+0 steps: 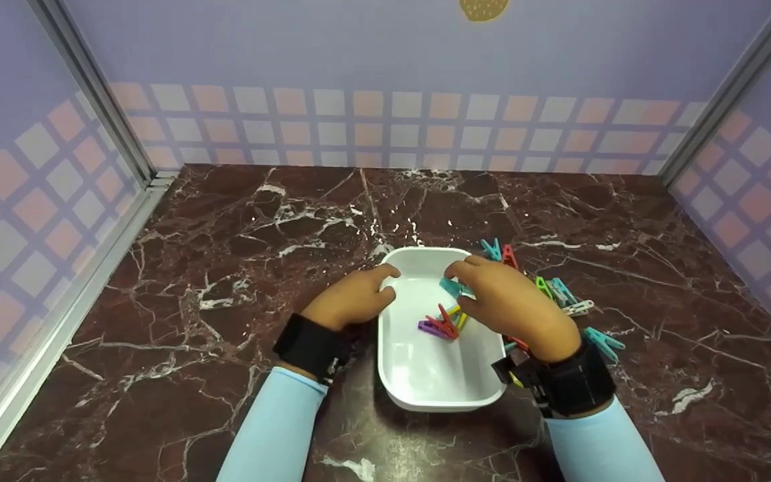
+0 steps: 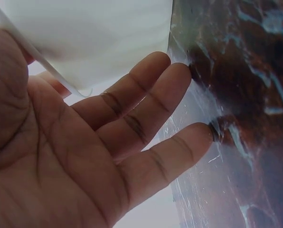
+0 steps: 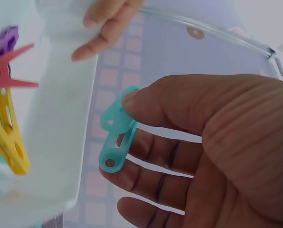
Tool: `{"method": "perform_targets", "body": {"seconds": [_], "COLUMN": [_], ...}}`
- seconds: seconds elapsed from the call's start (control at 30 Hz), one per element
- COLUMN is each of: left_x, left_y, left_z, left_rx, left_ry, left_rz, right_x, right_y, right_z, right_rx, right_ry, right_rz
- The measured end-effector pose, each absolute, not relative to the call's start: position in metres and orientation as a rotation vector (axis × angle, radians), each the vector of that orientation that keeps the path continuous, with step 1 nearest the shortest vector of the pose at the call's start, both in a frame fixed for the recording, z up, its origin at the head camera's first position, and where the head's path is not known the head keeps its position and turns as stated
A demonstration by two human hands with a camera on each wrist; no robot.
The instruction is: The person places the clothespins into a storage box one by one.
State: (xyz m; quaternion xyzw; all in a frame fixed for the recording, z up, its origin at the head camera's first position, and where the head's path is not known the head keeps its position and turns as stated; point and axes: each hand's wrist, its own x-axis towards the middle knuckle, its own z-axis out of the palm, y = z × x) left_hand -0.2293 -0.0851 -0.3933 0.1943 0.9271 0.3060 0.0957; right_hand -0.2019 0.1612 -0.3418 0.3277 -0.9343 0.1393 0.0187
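A white plastic tub [image 1: 419,381] sits on the dark marbled tabletop. My left hand [image 1: 355,298] holds its left rim, with thumb and index finger over the edge and the other fingers along the outer wall, nearly straight in the left wrist view. Above the tub's right side, my right hand [image 1: 516,304] pinches a teal clothespin [image 3: 110,154] between thumb and fingers. Inside the tub lie a red clothespin [image 1: 446,325], a purple clothespin [image 1: 430,329] and a yellow clothespin [image 3: 11,137]. Part of another teal one shows beneath the yellow in the right wrist view.
More clothespins lie on the table right of the tub: a teal one [image 1: 490,249], a red one [image 1: 509,256], a green one [image 1: 543,288], a white one [image 1: 579,308] and others, some partly behind my right hand. Tiled-pattern panels [image 1: 385,110] border the table.
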Motion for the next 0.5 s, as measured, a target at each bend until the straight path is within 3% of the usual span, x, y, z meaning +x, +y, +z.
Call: {"method": "perform_targets", "body": {"seconds": [0.5], "left_x": [-0.231], "left_y": [-0.084], "left_z": [-0.394], "left_rx": [0.558], "left_ry": [2.729], "left_rz": [0.898], "right_x": [-0.199], "right_y": [0.141], "right_z": [-0.355], "right_rx": [1.105], "right_ry": [-2.853], "right_rz": [0.341]}}
